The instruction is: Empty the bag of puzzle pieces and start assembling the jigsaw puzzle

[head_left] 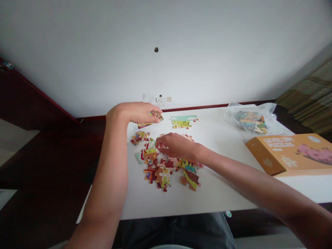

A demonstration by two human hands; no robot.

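Observation:
My left hand (141,112) reaches to the far left of the table, its thumb and fingers closed round a printed picture card (157,116). Most of that card is hidden behind the hand. Over the top of a heap of jigsaw puzzle pieces (164,169) is my right hand (176,145), its fingers curled down into the heap. Whatever its fingertips hold is hidden. Beyond the right hand lies a joined strip of puzzle (181,121) with sky and green grass. A few loose pieces (140,137) are below my left hand.
The white table (218,186) stands near a pale wall. An orange puzzle box (295,154) lies at the right. Behind it sits a clear plastic bag (252,119) with more printed pieces inside. Wall sockets (164,99) are beyond the table's far edge.

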